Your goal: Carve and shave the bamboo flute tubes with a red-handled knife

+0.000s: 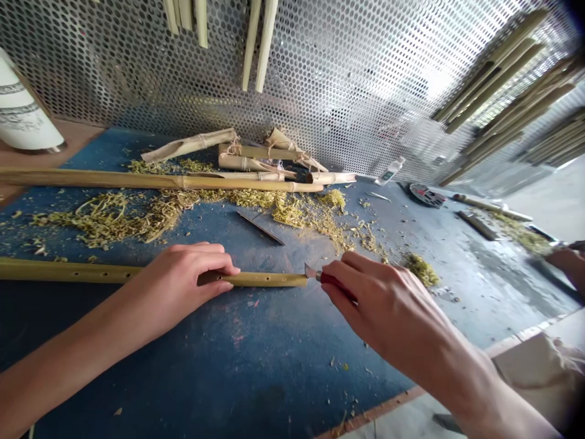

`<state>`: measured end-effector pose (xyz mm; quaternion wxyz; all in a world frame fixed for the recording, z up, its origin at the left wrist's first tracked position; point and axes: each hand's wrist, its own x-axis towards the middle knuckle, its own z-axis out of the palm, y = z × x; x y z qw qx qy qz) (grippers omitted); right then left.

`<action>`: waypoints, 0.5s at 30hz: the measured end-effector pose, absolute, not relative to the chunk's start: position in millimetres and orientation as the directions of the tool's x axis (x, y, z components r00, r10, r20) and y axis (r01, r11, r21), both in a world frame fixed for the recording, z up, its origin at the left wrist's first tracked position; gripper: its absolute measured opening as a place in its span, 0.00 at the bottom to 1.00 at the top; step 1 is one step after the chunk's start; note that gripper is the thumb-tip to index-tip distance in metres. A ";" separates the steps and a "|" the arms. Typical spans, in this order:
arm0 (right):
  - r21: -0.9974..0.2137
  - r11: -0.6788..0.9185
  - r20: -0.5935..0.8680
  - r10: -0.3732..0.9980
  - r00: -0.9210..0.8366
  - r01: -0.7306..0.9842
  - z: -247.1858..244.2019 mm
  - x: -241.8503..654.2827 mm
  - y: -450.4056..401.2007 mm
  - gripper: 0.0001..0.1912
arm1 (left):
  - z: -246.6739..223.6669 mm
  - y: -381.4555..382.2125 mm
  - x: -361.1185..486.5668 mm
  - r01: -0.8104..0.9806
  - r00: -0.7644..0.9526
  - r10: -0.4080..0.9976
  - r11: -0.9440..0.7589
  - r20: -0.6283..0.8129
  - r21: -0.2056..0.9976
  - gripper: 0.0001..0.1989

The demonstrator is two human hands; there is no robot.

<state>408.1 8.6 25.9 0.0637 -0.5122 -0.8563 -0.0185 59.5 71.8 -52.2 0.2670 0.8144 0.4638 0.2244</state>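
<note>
A long bamboo flute with several finger holes lies across the blue work surface, its left part running out of view. My left hand is closed around it, thumb on the near side and fingers over the far side. In my right hand is a small craft knife with a red handle and a pointed metal blade. The blade tip is at the flute's right end; whether it touches is too fine to tell. Behind the flute lies a thin dark metal strip.
Beyond my hands lie a long bamboo pole, cut bamboo pieces and piles of shavings. A perforated metal wall stands behind. On the right are a small bottle, a round dish and another person's hand.
</note>
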 end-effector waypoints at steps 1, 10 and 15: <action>-0.013 0.474 0.123 0.875 -0.469 0.880 24.9 404.4 8.2 0.15 | -51.4 71.6 59.2 0.640 0.465 0.878 -0.423 0.116 0.641 0.11; -0.003 0.486 0.187 0.859 -0.476 0.874 26.9 404.6 3.8 0.14 | -47.8 69.7 60.1 0.662 0.440 0.890 -0.410 0.119 0.627 0.14; -0.102 0.512 0.164 0.854 -0.493 0.853 29.5 390.5 0.5 0.12 | -51.3 72.0 58.8 0.683 0.423 0.897 -0.408 0.127 0.606 0.13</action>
